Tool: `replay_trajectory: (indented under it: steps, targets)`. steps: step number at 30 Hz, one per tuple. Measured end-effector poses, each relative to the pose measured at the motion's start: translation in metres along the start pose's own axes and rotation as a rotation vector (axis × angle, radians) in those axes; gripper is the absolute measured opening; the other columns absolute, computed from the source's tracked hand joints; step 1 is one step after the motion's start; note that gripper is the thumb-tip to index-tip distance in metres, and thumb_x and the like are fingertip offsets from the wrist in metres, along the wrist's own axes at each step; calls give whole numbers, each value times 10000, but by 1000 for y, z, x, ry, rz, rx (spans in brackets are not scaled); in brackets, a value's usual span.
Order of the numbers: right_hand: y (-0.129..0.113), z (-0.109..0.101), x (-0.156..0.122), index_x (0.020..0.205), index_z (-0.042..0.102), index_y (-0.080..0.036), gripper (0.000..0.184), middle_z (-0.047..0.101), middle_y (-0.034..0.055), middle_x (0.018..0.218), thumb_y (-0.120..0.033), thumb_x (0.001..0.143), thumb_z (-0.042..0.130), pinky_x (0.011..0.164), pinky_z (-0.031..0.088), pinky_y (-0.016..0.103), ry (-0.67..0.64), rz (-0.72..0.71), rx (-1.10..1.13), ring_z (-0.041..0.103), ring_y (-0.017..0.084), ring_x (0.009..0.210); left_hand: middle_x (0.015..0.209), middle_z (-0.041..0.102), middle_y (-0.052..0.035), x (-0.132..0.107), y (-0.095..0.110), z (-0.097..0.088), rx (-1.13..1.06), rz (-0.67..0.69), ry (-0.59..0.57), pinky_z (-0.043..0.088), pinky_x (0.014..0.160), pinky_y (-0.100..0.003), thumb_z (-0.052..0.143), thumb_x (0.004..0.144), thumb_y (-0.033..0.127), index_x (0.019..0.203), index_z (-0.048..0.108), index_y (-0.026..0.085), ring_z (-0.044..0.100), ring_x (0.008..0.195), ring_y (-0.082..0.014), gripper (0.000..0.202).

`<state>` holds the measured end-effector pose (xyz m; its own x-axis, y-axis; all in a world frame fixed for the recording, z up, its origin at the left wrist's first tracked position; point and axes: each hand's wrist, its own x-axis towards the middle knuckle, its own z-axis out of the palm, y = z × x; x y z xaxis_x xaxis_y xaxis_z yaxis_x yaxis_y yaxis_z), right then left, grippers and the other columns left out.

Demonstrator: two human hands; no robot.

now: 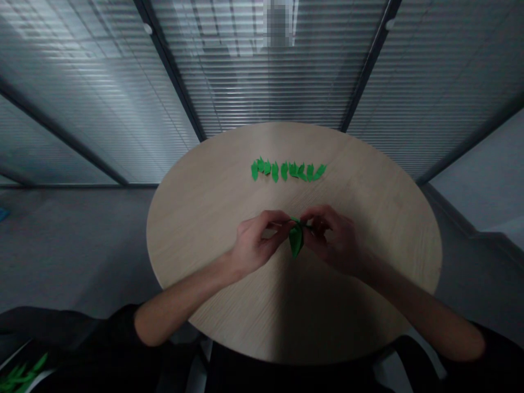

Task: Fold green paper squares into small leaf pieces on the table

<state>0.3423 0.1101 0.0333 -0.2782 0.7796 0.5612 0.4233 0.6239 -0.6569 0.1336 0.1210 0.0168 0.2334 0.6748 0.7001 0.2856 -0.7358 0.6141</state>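
Black sleeves (110, 327), then left hand (256, 243) and right hand (333, 240) pinching a green paper leaf (296, 241) between closed fingers (278, 219), over a round wooden table (213, 229), a row of green leaves (286, 170) beyond.

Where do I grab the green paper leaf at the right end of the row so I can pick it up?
Pinch the pointy tip of the rightmost leaf, coming from the right. Nothing lies past it on the round wooden table, while its neighbour crowds the left side. It looks thin and flat, so lifting that free tip first probably works best.
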Motion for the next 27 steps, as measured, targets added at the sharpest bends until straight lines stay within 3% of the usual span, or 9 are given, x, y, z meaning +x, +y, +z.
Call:
replay_trajectory:
  steps: [9,27]
  targets:
    - [2,1,-2,1036,601,-229,154,554,-86,624,-162,904,647,514,442,200,-24,23,-31,528,76,490,837,762,-19,2,-2,1,49,107,6,598,574,-137,712,971,216,1034,640,167,750,655,-98,108]
    - [3,-1,-2,983,621,-222,91,539,-75,603,-238,915,680,520,424,232,25,115,-22,516,91,493,825,744,-10,2,-2,3,-11,-12,4,586,571,-146,713,970,242,1026,642,176,732,633,-91,111]
